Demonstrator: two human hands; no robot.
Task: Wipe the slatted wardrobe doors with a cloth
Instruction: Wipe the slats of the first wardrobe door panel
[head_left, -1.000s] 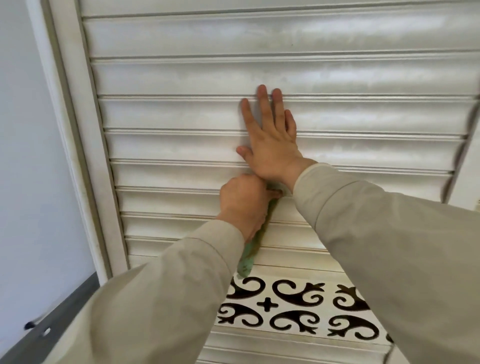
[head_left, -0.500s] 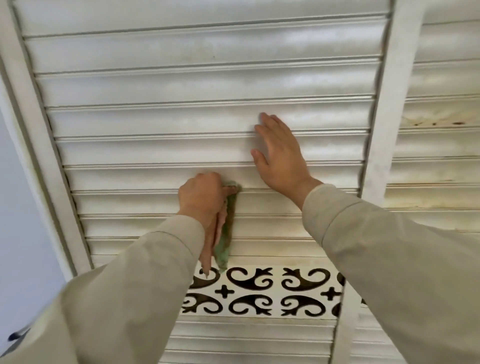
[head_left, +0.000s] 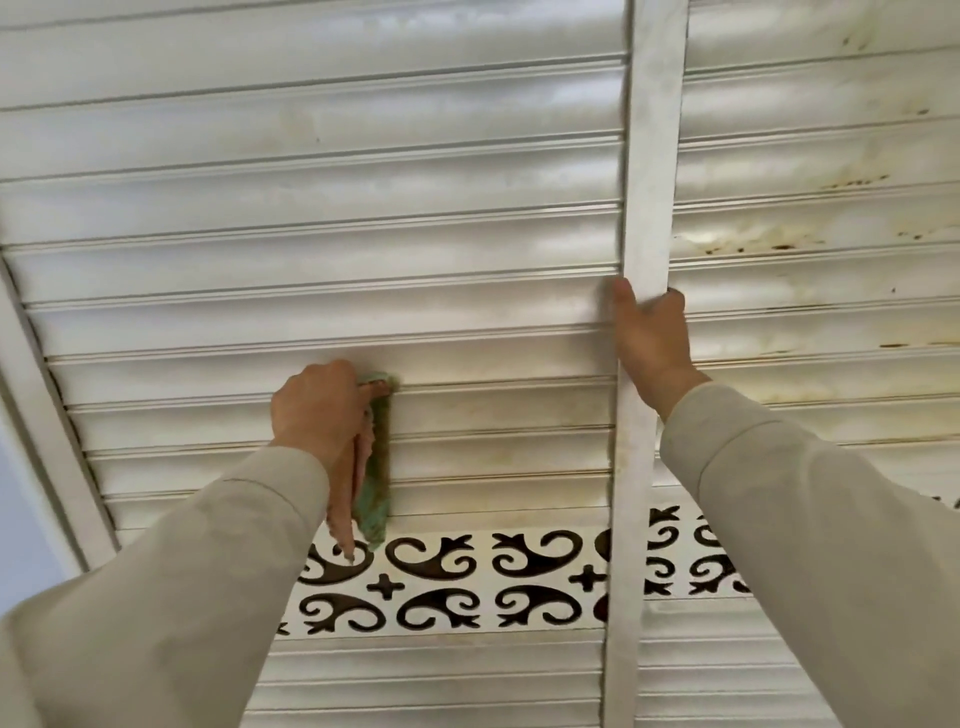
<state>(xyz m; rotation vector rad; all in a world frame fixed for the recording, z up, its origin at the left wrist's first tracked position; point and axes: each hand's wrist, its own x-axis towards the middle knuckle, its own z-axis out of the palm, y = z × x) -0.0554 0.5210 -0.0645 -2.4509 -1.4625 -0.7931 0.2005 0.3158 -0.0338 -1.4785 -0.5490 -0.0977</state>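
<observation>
left hand (head_left: 319, 408) gripping cloth (head_left: 376, 467), rubbing left door (head_left: 311, 218) slats | right hand (head_left: 649, 338) clutching stile (head_left: 647, 156) | right door (head_left: 831, 234) looking stained, unwiped

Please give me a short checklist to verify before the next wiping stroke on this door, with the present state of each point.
1. Cloth held firmly: ok, left hand grips it.
2. Cloth touching the slat: ok, its top is pressed there.
3. Door steadied: ok, right hand holds the vertical frame strip.
4. Path to the right free: ok, bare slat up to the strip.
5. Cloth clean enough: cannot tell.
6. Right door clean: not ok, brown stains visible.
</observation>
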